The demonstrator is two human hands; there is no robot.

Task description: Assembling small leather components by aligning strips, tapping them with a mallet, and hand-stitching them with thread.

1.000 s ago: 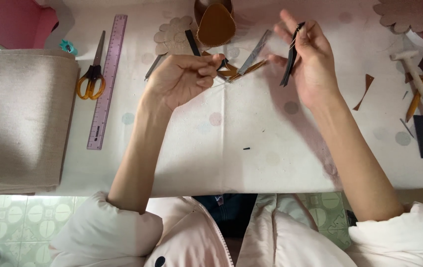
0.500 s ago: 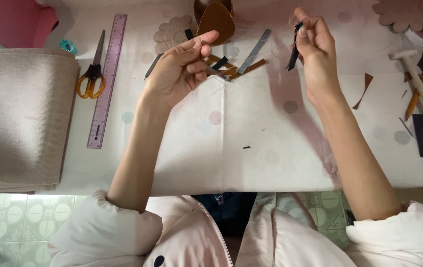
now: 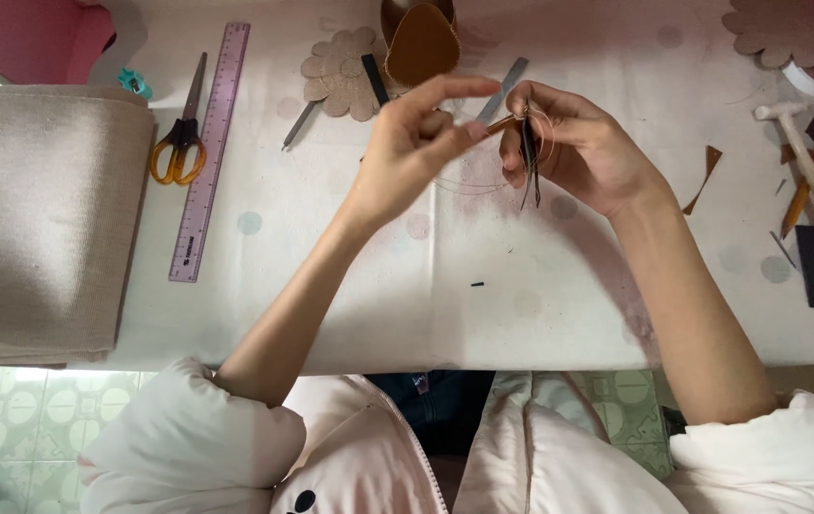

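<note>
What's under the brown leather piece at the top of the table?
The brown leather piece overlaps a tan flower-shaped cutout and a dark strip. Anything else beneath it is covered.

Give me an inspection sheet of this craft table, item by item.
Surface: white dotted tablecloth, small scraps on it.
Job's things: dark strip in right hand; thin thread loops between the hands.
Clutter: scissors, ruler, flower cutout, brown leather piece, hammer, folded beige cloth.
Grippers: left hand pinches near the strip; right grips it.
Cables: nothing seen.
Surroundings: green tiled floor.
</note>
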